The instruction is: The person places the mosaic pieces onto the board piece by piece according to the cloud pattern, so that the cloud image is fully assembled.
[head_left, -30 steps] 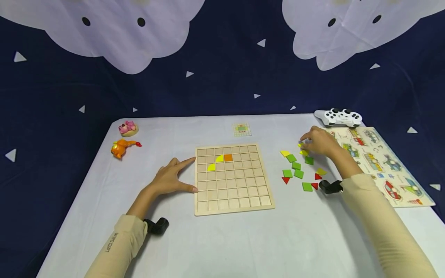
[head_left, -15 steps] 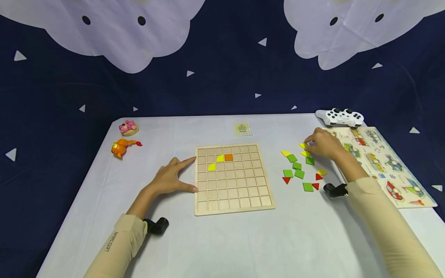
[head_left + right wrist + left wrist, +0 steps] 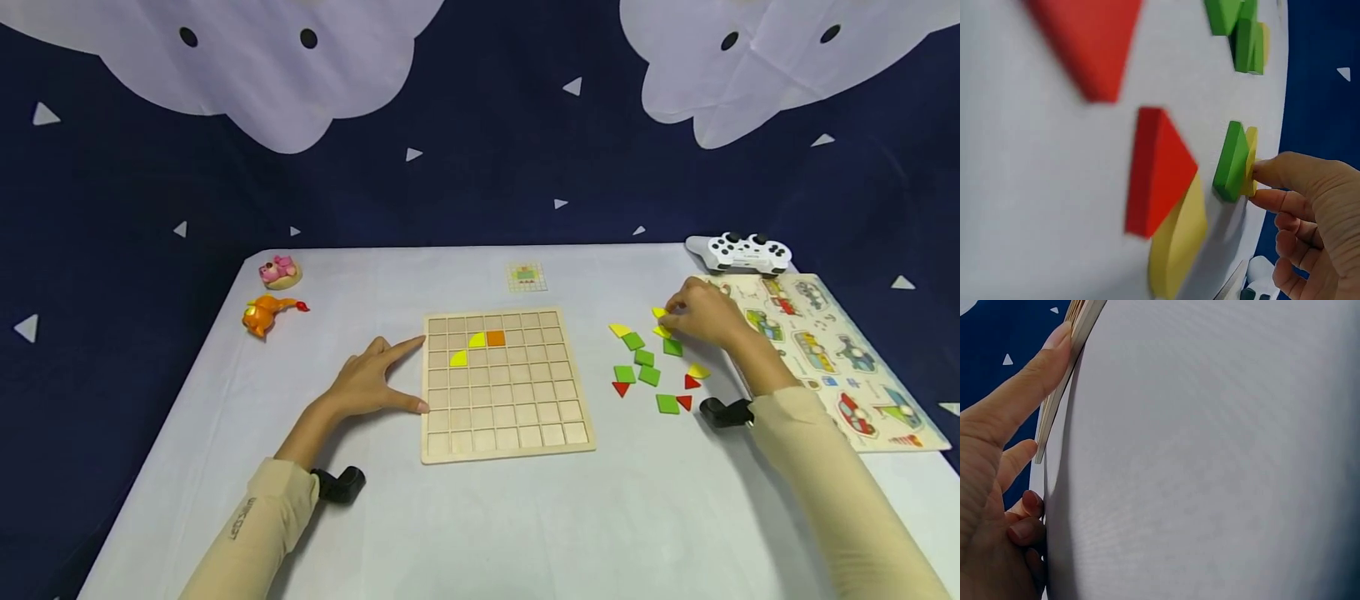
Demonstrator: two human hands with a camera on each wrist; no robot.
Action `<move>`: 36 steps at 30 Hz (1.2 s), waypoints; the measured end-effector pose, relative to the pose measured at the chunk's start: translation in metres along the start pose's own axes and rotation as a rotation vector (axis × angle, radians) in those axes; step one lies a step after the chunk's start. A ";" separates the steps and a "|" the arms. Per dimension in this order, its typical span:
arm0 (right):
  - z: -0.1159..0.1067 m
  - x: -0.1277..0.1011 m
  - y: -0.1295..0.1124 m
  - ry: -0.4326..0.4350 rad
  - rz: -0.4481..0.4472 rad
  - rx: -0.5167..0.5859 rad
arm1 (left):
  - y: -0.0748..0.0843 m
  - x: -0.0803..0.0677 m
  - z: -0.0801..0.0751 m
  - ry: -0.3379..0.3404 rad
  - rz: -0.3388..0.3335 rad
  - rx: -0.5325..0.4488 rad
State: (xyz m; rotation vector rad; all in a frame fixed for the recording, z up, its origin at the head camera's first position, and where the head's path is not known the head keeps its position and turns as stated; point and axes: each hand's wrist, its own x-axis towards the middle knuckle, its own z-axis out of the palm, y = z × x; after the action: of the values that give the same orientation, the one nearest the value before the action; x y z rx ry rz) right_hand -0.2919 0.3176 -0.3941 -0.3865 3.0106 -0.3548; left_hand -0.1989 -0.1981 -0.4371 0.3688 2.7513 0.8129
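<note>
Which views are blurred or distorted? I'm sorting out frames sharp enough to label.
Head view: sharp and evenly lit, with soft shadows under the arms; the wooden grid board looks slightly bowed by the wide lens. Right wrist view: the nearest red triangle is blurred, while the right hand is sharper. Left wrist view: mostly featureless tablecloth, left hand in focus.

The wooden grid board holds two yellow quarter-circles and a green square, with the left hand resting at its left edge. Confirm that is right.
Not quite: the square on the wooden grid board is orange, not green, as the head view shows. It sits just right of the two yellow quarter-circles. The left hand does rest at the board's left edge.
</note>
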 end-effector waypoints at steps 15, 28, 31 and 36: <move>0.007 0.001 -0.039 0.127 -0.089 -0.001 | 0.000 0.000 -0.003 0.000 0.004 0.010; 0.025 0.004 -0.093 0.169 -0.234 0.032 | -0.001 0.000 -0.002 -0.002 0.009 0.003; 0.029 0.003 -0.106 0.173 -0.260 0.030 | -0.001 0.000 -0.003 -0.002 0.009 0.007; 0.034 0.001 -0.125 0.181 -0.313 0.033 | 0.000 -0.001 -0.002 -0.002 0.008 0.005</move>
State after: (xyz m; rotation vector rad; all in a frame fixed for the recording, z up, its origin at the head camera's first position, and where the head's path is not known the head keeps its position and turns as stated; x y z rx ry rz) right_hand -0.2590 0.1925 -0.3970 -0.8715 3.1109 -0.4847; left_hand -0.1991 -0.1994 -0.4350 0.3823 2.7524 0.8068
